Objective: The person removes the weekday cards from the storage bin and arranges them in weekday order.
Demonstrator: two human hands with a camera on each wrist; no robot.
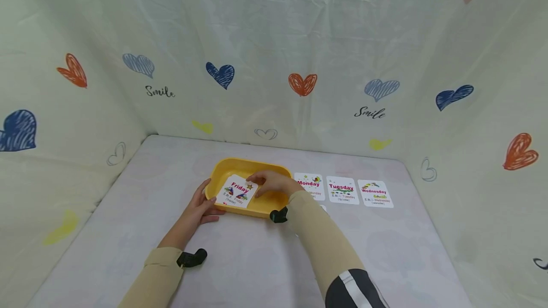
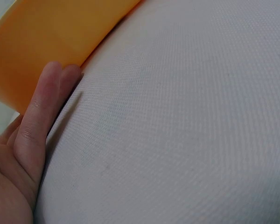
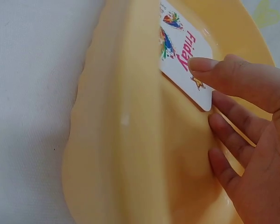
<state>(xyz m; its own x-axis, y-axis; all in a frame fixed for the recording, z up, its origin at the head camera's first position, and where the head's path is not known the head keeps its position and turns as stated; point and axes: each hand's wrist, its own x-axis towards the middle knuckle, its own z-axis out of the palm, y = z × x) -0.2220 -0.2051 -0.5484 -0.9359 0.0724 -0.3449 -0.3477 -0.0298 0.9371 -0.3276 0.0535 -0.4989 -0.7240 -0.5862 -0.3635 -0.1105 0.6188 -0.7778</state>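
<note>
A: What's being held?
B: The right hand (image 1: 276, 182) pinches a corner of the Friday card (image 1: 237, 191), thumb on top, a finger behind. The left hand (image 1: 200, 207) grips the left end of the yellow tray (image 1: 250, 212), thumb at the rim, other fingers outside.
A: Where's the card?
B: Inside the tray, left of its middle, below and left of the frame's centre.
A: What could go wrong?
B: With only one corner pinched, I'd say it could twist or slip; catching the tray's wall might bend it.
A: Which way does it point?
B: Its printed top faces the frame's upper right. It's nearly square, so I can't tell a long axis; the tray's runs left to right.
A: Beyond that?
B: Monday (image 1: 311, 185), Tuesday (image 1: 343, 190) and Wednesday (image 1: 376, 194) cards, in a row on the bench (image 1: 239, 270), right of centre.
</note>
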